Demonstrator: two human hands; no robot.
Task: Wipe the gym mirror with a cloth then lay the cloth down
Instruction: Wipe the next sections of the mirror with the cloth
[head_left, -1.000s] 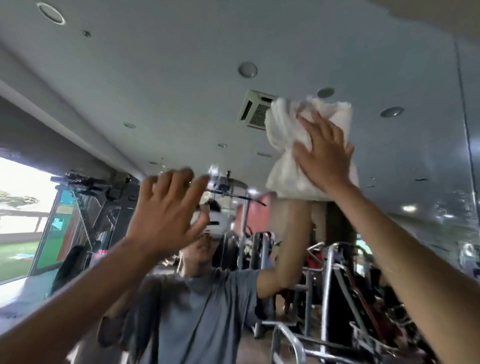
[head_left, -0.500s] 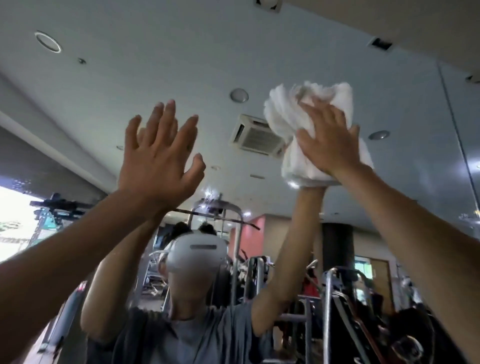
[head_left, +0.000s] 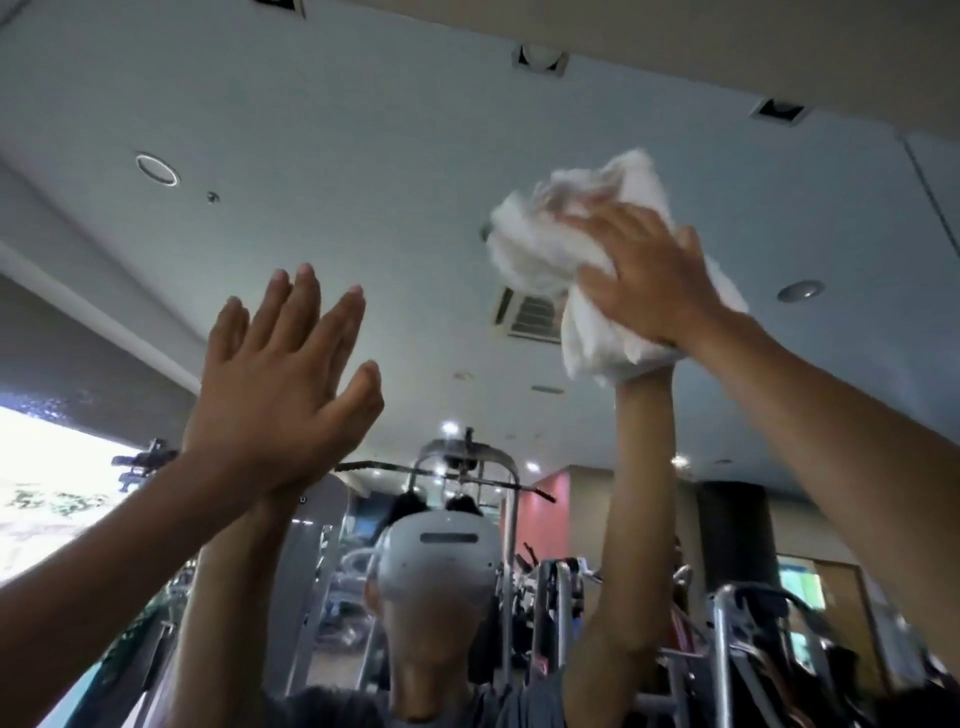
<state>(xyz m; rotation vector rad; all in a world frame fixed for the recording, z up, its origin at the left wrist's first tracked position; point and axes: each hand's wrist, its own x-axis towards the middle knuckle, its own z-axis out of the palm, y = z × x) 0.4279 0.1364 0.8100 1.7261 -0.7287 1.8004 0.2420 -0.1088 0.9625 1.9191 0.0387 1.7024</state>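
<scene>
**A:** Carried higher up the mirror (head_left: 363, 130) over the last second, to just under its top edge: the white cloth (head_left: 535, 244). Lifted with it, above the reflected headset (head_left: 439, 561): the left hand (head_left: 280, 395).

**B:** Held how, up there?

**A:** Bunched into a wad and pinned to the glass under the right hand (head_left: 649, 280), fingers spread flat across it, nothing curled round it. Blurred along the upper edge, so probably caught mid-stroke.

**B:** Why bunched rather than spread?

**A:** Likely for a thicker pad under the palm, and no loose corner trailing at full reach.

**B:** And the left?

**A:** Empty, fingers straight and close together, palm toward the glass, well apart from the cloth. Touching the mirror or just short of it: cannot tell. Seemingly raised for balance on the stretch.

**B:** Stage of the job?

**A:** Wiping, along the top band of the glass. Laying down not yet begun. No resting place in view, only reflected gym machines (head_left: 467, 467) low in the glass and a ceiling vent (head_left: 527, 314) beside the cloth's lower part.
</scene>
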